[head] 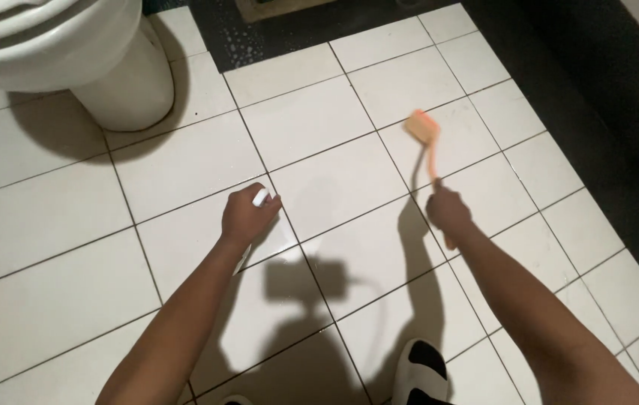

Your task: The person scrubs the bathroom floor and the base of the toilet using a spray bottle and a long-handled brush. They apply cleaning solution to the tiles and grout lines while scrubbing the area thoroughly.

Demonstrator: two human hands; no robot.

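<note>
Head view shows my right hand [448, 208] clenched around an orange scrub brush [422, 126], bristles angled onto the white tiled floor [312, 120], while my left hand [247, 215] grips a small white bottle [260, 197] tipped downward.

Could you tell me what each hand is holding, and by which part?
The right hand grips an orange brush by its handle. The left hand is closed around a small white object; which part cannot be told.
</note>
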